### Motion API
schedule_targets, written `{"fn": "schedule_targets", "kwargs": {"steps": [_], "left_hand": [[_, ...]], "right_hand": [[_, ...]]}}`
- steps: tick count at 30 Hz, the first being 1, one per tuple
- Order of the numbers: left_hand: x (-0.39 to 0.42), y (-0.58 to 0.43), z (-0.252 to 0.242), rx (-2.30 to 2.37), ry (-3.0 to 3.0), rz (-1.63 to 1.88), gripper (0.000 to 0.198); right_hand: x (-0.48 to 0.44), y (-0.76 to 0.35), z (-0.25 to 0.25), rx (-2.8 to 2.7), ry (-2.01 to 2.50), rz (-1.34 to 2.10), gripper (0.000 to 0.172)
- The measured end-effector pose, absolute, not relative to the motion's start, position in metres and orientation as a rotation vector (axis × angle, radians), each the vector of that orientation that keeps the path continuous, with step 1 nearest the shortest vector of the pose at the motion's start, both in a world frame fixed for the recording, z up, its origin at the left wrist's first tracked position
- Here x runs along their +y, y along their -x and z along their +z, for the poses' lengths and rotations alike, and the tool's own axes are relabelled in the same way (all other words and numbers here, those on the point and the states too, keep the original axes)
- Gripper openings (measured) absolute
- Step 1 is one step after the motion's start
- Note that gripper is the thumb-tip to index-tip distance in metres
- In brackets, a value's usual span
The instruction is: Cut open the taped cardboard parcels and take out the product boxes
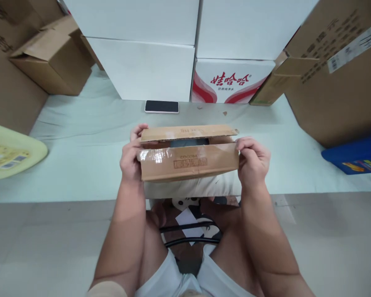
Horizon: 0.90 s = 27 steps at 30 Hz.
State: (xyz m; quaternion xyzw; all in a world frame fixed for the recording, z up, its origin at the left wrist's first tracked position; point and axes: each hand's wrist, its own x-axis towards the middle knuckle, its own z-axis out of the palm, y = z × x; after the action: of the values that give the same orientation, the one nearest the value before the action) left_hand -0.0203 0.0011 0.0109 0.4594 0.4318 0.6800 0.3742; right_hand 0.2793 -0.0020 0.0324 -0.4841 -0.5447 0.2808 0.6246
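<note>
Cardboard box (pixel 188 163) at the surface's (pixel 80 156) near edge; left hand (pixel 130 159) and right hand (pixel 252 161) fingers clamped on its ends.

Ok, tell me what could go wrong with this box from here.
The left hand and right hand grip the cardboard box only by its ends, at the table edge; a slip could drop it onto the lap. Its top flaps are parted, so tilting might spill the dark contents. A push forward could hit the phone.

Matt brown cardboard box (pixel 188 163) with glossy clear tape (pixel 156 154).
</note>
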Motion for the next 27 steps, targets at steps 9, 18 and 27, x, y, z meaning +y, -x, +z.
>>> {"fn": "schedule_targets", "kwargs": {"steps": [9, 18, 27], "left_hand": [[-0.018, 0.025, 0.042, 1.341, -1.540, 1.492, 0.012], [-0.029, 0.017, 0.062, 1.255, -2.030, 1.685, 0.011], [-0.032, 0.016, 0.076, 1.119, -2.200, 1.034, 0.022]], "right_hand": [[-0.028, -0.279, 0.076, -1.630, 0.545, 1.235, 0.016], [-0.018, -0.269, 0.089, -2.253, 0.571, 0.853, 0.022], [-0.028, -0.269, 0.089, -2.440, 0.931, 0.584, 0.030]]}}
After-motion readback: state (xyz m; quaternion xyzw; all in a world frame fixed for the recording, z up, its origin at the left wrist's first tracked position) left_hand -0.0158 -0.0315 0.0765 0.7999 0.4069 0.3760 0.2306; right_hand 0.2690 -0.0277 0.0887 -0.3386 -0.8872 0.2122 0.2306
